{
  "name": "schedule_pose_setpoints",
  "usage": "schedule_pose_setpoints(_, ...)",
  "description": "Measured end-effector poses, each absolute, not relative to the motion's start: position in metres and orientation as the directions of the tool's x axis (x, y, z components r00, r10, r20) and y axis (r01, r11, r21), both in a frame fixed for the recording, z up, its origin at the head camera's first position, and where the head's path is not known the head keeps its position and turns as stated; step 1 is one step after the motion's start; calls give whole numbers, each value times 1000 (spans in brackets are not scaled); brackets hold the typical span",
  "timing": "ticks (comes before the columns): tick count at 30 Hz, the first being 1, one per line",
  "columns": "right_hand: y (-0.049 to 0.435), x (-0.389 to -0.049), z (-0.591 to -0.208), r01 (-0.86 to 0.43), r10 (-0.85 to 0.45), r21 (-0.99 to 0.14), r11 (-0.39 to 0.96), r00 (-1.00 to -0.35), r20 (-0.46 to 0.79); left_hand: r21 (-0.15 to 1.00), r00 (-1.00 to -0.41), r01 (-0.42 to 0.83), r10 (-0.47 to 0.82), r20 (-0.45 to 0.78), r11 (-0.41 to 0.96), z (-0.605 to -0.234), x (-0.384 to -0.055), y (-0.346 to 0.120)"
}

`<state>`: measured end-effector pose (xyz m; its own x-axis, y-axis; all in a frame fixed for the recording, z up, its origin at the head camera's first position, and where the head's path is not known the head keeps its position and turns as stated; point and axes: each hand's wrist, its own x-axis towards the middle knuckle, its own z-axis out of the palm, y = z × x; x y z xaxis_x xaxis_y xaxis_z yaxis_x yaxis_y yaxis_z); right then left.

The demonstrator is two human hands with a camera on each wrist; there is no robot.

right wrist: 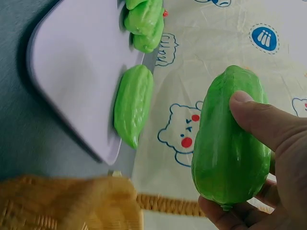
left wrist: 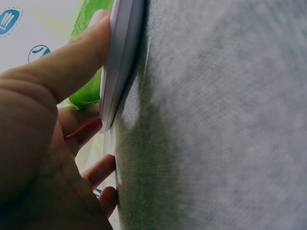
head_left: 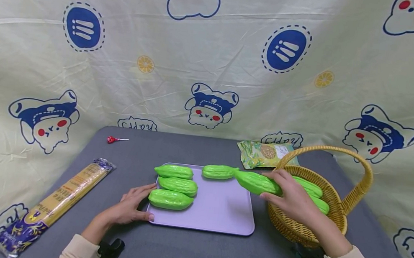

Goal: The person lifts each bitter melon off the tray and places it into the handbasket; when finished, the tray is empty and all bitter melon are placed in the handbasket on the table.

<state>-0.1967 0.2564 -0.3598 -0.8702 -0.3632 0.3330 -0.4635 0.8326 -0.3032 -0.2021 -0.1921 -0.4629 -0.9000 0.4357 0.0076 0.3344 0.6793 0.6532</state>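
My right hand (head_left: 292, 197) pinches a green, ridged toy bitter melon (head_left: 256, 183) between thumb and fingers, above the gap between the tray and the basket. In the right wrist view, the held bitter melon (right wrist: 231, 139) appears close up. My left hand (head_left: 132, 205) rests at the left edge of the lilac tray (head_left: 217, 214), its thumb touching the rim (left wrist: 112, 72) and its fingers spread along the side. On the tray, several bitter melons (head_left: 171, 200) lie stacked in a column at left, and one more (head_left: 219, 172) lies at the back. Others (head_left: 308, 186) are in the wicker basket (head_left: 284, 225).
The basket's tall handle (head_left: 366, 179) arches over its opening. Behind it lies a green-yellow food packet (head_left: 261, 153). A long pack of noodles (head_left: 57, 201) lies at the left of the grey table (head_left: 186, 253), and a small red-handled item (head_left: 113, 139) sits at the back left.
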Motion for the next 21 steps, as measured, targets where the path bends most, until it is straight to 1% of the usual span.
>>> schedule_pose_setpoints(12,298,-173,-349,-415,-309,-260,872,-878,366,645,-897,350,441,22,679,-464,-203,-193)
schedule_pose_setpoints(15,309,-172,-347,-401,-298,-270,875,-887,352,647,-897,348,443,18,679,-464,-203,-193)
schedule_pose_setpoints(21,329,-168,-346,-328,-256,-290,899,-931,258,657,-896,335,444,0,676,-464,-203,-192)
